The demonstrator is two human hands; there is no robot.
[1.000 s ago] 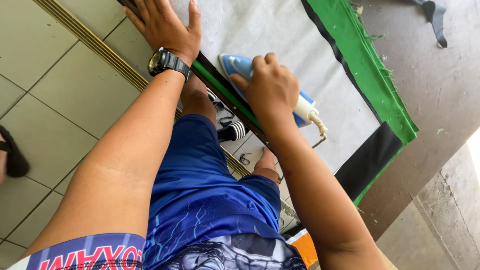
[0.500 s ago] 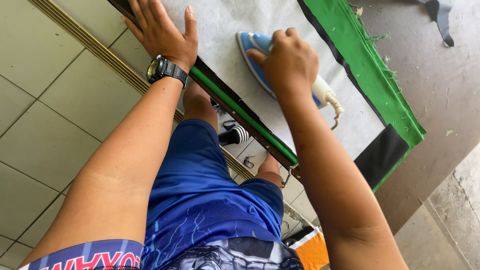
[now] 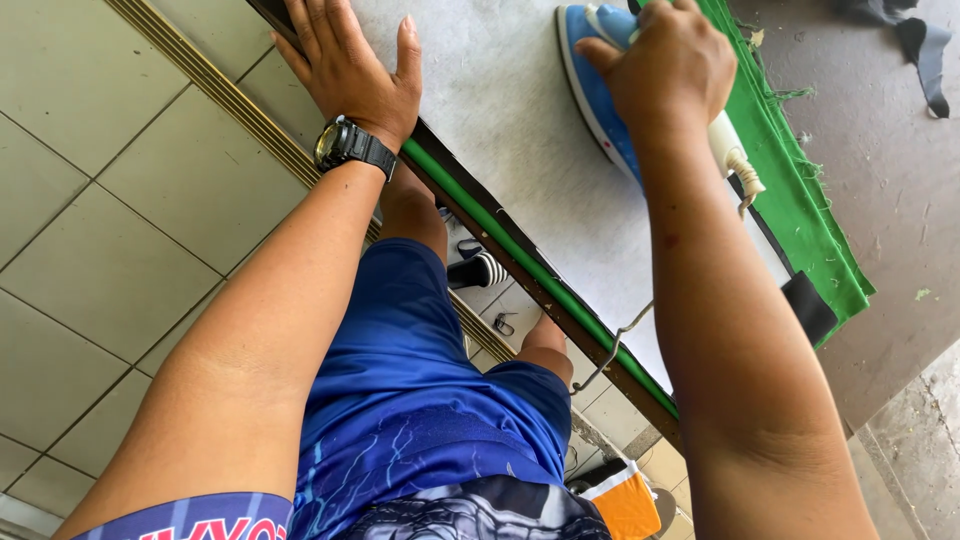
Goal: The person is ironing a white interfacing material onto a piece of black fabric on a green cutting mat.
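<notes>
My right hand (image 3: 668, 68) grips the handle of a blue and white clothes iron (image 3: 598, 105), whose soleplate rests on a pale grey fabric sheet (image 3: 500, 120) spread over the table. My left hand (image 3: 350, 60), with a black wristwatch (image 3: 350, 147) on the wrist, lies flat with fingers spread on the same sheet near the table's near edge. A green cloth (image 3: 800, 200) lies under the grey sheet and shows along its far side and along the table's front edge.
The iron's white cord (image 3: 738, 165) trails by my right forearm. A black fabric piece (image 3: 810, 305) lies at the green cloth's corner, dark scraps (image 3: 915, 40) further off. Beige floor tiles (image 3: 110, 230) are at left, a striped sandal (image 3: 480, 270) and an orange object (image 3: 625, 500) below the table.
The iron in my right hand has slid further away along the grey sheet. My left hand stays flat on the sheet.
</notes>
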